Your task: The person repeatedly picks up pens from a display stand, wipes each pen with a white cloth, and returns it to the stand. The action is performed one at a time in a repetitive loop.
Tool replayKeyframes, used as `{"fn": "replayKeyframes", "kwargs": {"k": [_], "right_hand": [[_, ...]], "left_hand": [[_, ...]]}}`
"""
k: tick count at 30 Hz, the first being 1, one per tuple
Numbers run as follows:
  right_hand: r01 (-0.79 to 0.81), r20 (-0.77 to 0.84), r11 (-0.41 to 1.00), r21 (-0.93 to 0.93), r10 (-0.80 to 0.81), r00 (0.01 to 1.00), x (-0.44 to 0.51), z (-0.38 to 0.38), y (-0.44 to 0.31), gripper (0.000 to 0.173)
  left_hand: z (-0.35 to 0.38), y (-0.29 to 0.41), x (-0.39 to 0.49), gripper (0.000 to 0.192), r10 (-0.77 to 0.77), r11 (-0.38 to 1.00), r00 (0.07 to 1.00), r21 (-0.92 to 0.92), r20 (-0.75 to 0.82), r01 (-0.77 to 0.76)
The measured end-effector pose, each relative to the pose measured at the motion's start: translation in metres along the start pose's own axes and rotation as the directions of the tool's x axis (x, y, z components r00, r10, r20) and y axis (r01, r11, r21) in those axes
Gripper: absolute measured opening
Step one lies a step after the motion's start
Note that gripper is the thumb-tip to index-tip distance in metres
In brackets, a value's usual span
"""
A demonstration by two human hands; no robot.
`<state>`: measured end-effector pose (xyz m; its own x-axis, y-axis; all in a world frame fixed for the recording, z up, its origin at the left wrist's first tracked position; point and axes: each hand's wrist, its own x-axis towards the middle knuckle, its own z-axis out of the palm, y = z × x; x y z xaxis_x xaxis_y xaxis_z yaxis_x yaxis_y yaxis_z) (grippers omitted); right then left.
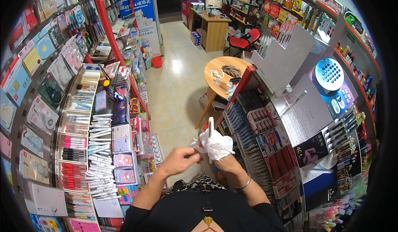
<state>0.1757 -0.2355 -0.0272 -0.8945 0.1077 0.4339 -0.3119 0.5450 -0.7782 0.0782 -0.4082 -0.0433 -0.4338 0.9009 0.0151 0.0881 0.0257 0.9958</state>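
Note:
A crumpled white cloth or tissue (218,145) covers most of my right hand (226,163), which grips it in front of my body. A slim upright object (211,127), dark with a pale edge, sticks up from the same hand; I cannot tell what it is. Something red shows beside it, partly hidden. My left hand (182,161) is at the left of the cloth, fingers curled towards its loose end. Whether those fingers pinch the cloth is unclear. A silver bangle (243,182) is on my right wrist.
Pen trays (74,154) and loose white pens (101,157) line the left shelf. On the right stands a stationery rack (267,132) with pen displays. Ahead are a round wooden table (214,65) with cloths and packets, a red bucket (157,62), a red chair (245,40) and a desk (214,30).

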Motion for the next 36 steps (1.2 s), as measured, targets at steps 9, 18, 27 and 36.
{"fn": "replayKeyframes", "kwargs": {"k": [9,18,27,36], "right_hand": [[-0.295,0.205,0.739,0.606,0.214,0.955,-0.010,0.008,-0.011,0.034],[-0.045,0.200,0.997,0.066,0.031,0.979,-0.040,0.000,0.000,0.027],[0.020,-0.170,0.999,-0.031,-0.025,0.985,-0.013,-0.036,0.015,0.023],[-0.129,-0.170,0.818,0.560,0.266,0.949,0.010,0.008,0.001,0.029]], "left_hand": [[0.007,0.047,0.032,0.020,0.110,0.888,0.984,-0.430,-0.143,-0.162],[-0.007,0.044,0.053,0.012,0.104,0.808,0.921,-0.508,-0.376,-0.299],[0.021,0.029,0.068,0.011,0.191,0.897,0.961,-0.363,-0.198,-0.253],[0.035,0.016,0.072,0.043,0.185,0.818,0.932,-0.477,-0.312,-0.322]]}}
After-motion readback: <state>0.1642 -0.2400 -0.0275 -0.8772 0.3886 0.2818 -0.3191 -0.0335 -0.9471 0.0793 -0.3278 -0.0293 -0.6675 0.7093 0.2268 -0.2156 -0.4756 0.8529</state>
